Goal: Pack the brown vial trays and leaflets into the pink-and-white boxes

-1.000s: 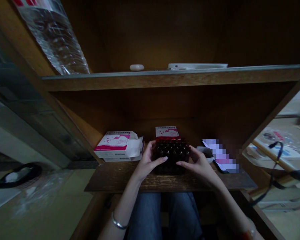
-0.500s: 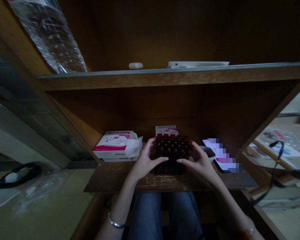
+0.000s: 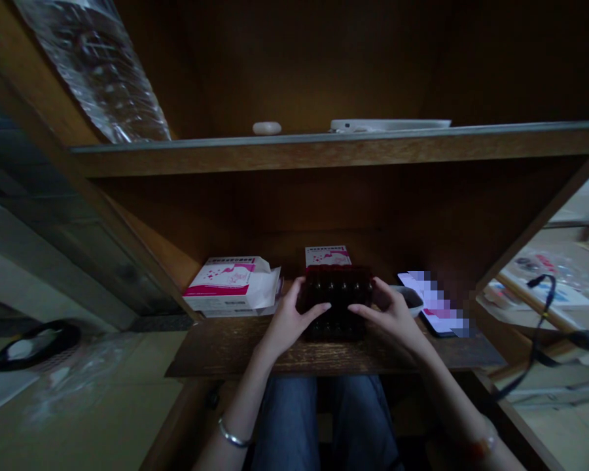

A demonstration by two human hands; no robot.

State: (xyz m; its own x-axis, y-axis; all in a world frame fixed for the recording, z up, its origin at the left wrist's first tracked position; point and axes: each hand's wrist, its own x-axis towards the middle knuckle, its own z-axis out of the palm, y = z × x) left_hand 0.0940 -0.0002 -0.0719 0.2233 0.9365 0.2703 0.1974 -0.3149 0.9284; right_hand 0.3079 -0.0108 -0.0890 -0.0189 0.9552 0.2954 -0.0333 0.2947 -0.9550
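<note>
Forearms reaching toward 12 o'clock, left hand (image 3: 287, 318) at 11 and right hand (image 3: 391, 316) at 1, fingers curled inward, thumbs nearly meeting.

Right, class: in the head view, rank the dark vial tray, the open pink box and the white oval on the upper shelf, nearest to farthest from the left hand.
1. Vial tray: in the left hand.
2. Pink box: just left.
3. White oval: upper shelf, far above.

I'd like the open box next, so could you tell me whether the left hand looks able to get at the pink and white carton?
Probably yes: the left hand grips the bottle tray, but bare desk separates it from the pink and white carton.
</note>
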